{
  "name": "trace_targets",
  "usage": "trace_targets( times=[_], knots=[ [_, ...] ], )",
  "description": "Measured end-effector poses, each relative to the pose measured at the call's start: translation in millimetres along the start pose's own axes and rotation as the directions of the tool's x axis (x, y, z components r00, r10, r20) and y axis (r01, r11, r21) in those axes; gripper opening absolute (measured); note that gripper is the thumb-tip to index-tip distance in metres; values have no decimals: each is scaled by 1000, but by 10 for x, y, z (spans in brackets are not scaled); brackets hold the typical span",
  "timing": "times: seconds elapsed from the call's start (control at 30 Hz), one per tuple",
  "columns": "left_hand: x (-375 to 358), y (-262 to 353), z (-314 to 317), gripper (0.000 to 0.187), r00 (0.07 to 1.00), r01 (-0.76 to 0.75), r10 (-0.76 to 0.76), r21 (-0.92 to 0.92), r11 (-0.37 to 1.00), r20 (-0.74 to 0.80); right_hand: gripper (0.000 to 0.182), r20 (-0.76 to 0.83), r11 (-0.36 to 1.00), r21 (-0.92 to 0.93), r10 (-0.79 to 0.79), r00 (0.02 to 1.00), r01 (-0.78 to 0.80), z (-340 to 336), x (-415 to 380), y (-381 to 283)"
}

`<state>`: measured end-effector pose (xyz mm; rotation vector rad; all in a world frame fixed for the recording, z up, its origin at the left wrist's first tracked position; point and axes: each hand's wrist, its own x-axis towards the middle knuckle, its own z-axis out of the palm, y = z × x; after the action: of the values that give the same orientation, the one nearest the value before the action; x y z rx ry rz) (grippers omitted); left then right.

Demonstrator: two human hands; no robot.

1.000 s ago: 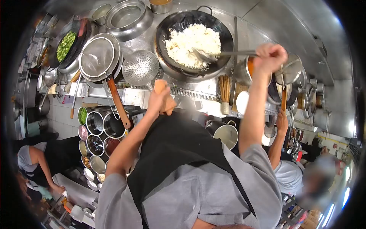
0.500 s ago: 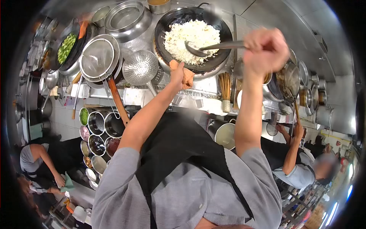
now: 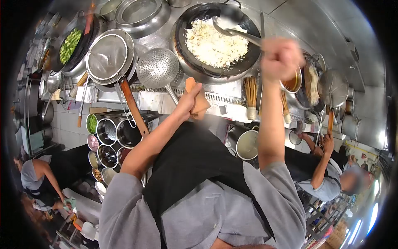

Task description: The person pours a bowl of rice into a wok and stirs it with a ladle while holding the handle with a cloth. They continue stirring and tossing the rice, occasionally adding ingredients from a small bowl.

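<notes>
My right hand (image 3: 282,60), blurred, is closed around the handle of a metal ladle (image 3: 247,36). The ladle's bowl is over the far edge of a heap of white rice (image 3: 216,46), which lies in a large black wok (image 3: 251,54). Between the wok's near side and my apron, my left hand (image 3: 190,101) grips a folded orange cloth (image 3: 200,104), apart from the wok. A dark blurred patch covers part of the wok's far rim.
Left of the wok are a perforated skimmer (image 3: 157,68) and a wire strainer (image 3: 108,56). Bamboo brushes (image 3: 251,97) stand at the counter's front edge. Pots of ingredients (image 3: 107,132) are low on the left. Co-workers stand on both sides, one holding a wooden-handled strainer (image 3: 333,89).
My left hand and the cloth have drawn back from the wok's near rim towards my body. The ladle has shifted from mid-rice to the far side. The view has moved slightly.
</notes>
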<state>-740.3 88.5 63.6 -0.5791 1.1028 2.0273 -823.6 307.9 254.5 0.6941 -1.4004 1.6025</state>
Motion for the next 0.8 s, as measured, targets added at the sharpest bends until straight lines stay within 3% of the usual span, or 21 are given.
trace_targets(
  times=[0.07, 0.13, 0.17, 0.3, 0.37, 0.4, 0.47, 0.53, 0.63, 0.67, 0.73, 0.77, 0.8],
  knots=[
    [-63, 38, 25, 47, 996, -77, 74, 59, 995, 44, 19, 214, 973, -10, 227, 950, -231, -240, -485, 575],
    [-53, 102, -45, 48, 998, -47, 45, 74, 996, 36, 24, 185, 925, 26, 369, 911, -380, -15, -128, 297],
    [-127, 111, -76, 48, 998, -41, 37, 82, 996, 49, 21, 116, 952, 62, 291, 950, -300, -6, 63, 257],
    [-292, 112, -158, 51, 999, -29, 25, 97, 995, 41, 30, 77, 926, 123, 349, 934, -356, 91, 436, -36],
    [-208, 52, -214, 51, 1000, -2, -1, 128, 992, 24, 31, -88, 997, 23, 75, 993, -74, 207, 199, 98],
    [-169, 5, -232, 50, 999, -36, 33, 108, 993, 30, 32, -65, 987, -125, 91, 994, -99, 234, 33, 249],
    [-200, -30, -254, 48, 997, -62, 58, 99, 993, 41, 33, 87, 947, -73, 317, 944, -311, 19, -186, 673],
    [-237, 59, -243, 45, 1000, -18, 16, 125, 992, 18, 32, 147, 894, -45, 446, 883, -445, 42, 254, 528],
    [-366, 133, -289, 44, 999, -7, 5, 46, 999, 54, 34, -88, 847, -109, 513, 854, -520, 159, 731, 142],
    [-352, 134, -338, 44, 999, -9, 7, 41, 999, 54, 34, -81, 877, -56, 473, 878, -477, 167, 775, 1],
    [-327, 73, -450, 43, 996, 41, -39, -21, 999, 76, 34, 97, 952, 146, 255, 962, -268, 42, 707, -97],
    [-325, 16, -470, 43, 996, 50, -49, -21, 998, 73, 34, 93, 951, 143, 264, 960, -276, 46, 577, -45],
    [-310, 1, -474, 42, 998, 40, -39, -5, 999, 49, 32, 1, 988, 51, 145, 990, -144, 97, 388, 80]
  ],
)
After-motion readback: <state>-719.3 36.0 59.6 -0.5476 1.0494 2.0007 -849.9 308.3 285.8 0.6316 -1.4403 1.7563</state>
